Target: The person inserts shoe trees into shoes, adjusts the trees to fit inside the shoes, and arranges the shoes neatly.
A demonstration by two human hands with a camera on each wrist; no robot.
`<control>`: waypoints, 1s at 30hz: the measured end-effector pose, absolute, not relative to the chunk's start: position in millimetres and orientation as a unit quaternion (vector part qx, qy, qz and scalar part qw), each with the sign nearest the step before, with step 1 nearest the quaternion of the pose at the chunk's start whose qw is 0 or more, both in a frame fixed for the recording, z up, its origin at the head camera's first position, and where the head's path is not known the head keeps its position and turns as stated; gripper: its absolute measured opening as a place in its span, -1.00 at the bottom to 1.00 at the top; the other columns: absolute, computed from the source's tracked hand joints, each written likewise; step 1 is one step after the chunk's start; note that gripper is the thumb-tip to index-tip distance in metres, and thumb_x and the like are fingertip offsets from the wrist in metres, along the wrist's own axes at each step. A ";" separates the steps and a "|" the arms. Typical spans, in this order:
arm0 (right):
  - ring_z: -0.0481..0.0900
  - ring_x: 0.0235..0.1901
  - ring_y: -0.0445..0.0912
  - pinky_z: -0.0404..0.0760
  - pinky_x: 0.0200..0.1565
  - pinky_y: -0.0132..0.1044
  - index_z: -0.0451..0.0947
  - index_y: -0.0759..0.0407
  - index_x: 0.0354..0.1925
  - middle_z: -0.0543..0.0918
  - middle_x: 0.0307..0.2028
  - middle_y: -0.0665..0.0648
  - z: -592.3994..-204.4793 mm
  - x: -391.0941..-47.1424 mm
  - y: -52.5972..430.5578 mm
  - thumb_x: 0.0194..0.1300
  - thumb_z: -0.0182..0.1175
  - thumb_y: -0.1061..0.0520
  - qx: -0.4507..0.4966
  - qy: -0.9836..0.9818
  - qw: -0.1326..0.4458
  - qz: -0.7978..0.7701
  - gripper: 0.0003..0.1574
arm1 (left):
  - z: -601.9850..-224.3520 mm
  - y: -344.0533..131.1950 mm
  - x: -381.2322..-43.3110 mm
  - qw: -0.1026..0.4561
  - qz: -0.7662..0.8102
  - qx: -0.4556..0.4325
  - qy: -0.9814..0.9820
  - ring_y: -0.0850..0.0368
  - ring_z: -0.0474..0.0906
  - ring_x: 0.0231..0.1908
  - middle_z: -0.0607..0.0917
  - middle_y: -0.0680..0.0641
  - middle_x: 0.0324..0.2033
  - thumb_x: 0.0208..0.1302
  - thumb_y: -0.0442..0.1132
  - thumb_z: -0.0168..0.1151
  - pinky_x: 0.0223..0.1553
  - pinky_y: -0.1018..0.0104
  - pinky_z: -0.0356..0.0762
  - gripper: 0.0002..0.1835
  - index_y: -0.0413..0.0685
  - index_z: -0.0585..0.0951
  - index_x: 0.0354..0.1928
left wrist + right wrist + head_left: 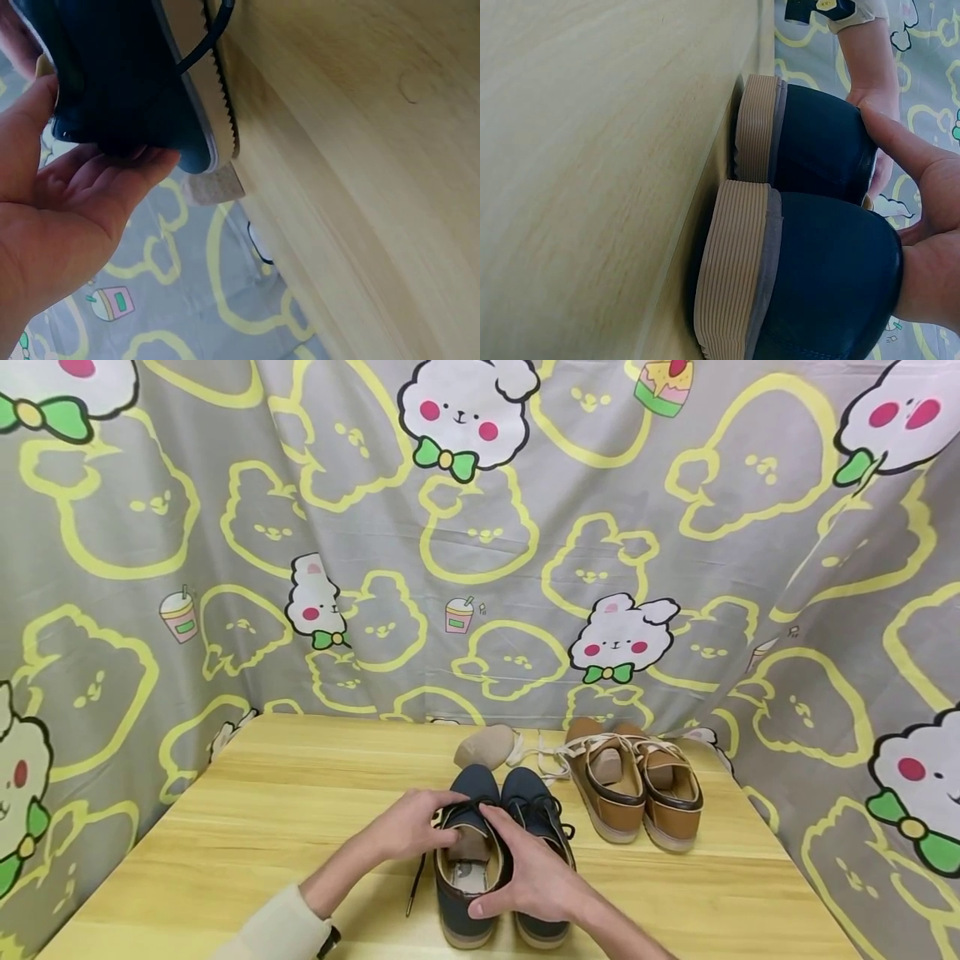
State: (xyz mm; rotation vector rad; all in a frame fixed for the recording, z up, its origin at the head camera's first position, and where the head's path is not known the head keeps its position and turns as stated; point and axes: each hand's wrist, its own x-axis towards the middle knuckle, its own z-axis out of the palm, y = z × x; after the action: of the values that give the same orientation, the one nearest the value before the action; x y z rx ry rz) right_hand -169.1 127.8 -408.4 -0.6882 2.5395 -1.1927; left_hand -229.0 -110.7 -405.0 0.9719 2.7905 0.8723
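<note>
A pair of navy lace-up shoes stands side by side on the wooden table, toes away from me. At the left navy shoe (467,925), my left hand (411,828) grips the tongue area, its thumb at the opening and its fingers over the laces. My right hand (542,875) holds the same shoe from the right, with the thumb against the heel and fingers reaching toward the laces. The right navy shoe (543,935) sits partly under my right hand. A dark lace (417,878) hangs down the left side. Pale ribbed soles (739,262) show in the right wrist view.
Brown shoes (611,814) with pale laces (551,760) stand at the back right of the wooden table (300,777). Beside them, near the far edge, lies a beige rounded object (483,747). A patterned grey curtain (390,543) surrounds the table.
</note>
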 end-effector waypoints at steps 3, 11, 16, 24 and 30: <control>0.14 0.53 0.22 0.27 0.33 0.37 -0.02 -0.09 0.62 0.12 0.58 0.08 -408.3 -168.9 127.7 -0.04 0.57 -0.32 -0.238 0.873 0.126 -0.408 0.46 | -407.0 -109.2 -227.8 0.018 0.287 0.305 0.908 0.30 0.49 -0.45 0.73 -0.13 0.05 0.18 -0.26 0.37 -0.24 0.35 0.47 -0.48 -0.13 0.62 0.23; 0.15 0.52 0.23 0.28 0.32 0.37 -0.02 -0.08 0.62 0.12 0.58 0.09 -407.6 -168.3 127.6 -0.03 0.57 -0.31 -0.239 0.872 0.126 -0.409 0.45 | -411.6 -108.4 -226.4 -0.013 0.285 0.290 0.913 0.31 0.53 -0.36 0.76 -0.11 0.01 0.14 -0.26 0.40 -0.23 0.36 0.52 -0.50 -0.09 0.66 0.19; 0.16 0.52 0.23 0.29 0.31 0.38 -0.02 -0.07 0.62 0.13 0.58 0.10 -407.8 -168.0 127.3 -0.03 0.57 -0.31 -0.239 0.873 0.124 -0.406 0.46 | -413.2 -107.3 -225.7 -0.025 0.288 0.284 0.914 0.31 0.54 -0.38 0.77 -0.12 -0.02 0.12 -0.26 0.41 -0.26 0.39 0.52 -0.51 -0.09 0.68 0.15; 0.16 0.52 0.21 0.28 0.32 0.37 -0.02 -0.07 0.62 0.12 0.58 0.09 -409.3 -169.7 127.8 -0.02 0.56 -0.32 -0.239 0.870 0.128 -0.411 0.45 | -415.7 -104.3 -225.5 -0.044 0.295 0.274 0.914 0.35 0.52 -0.49 0.79 -0.14 -0.08 0.08 -0.29 0.43 -0.37 0.43 0.50 -0.54 -0.11 0.71 0.10; 0.16 0.52 0.20 0.28 0.33 0.36 -0.01 -0.07 0.62 0.13 0.58 0.09 -410.2 -170.1 127.9 -0.03 0.56 -0.33 -0.239 0.870 0.125 -0.412 0.45 | -418.4 -101.3 -225.0 -0.068 0.301 0.268 0.913 0.37 0.57 -0.46 0.81 -0.11 -0.15 0.03 -0.31 0.42 -0.39 0.46 0.54 -0.55 -0.07 0.73 0.06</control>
State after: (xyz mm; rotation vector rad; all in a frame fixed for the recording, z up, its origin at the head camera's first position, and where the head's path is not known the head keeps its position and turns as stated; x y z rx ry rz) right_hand -170.1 127.9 -410.2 -0.6973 2.5355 -1.2009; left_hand -225.0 -101.3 -418.4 0.8794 2.9981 0.9874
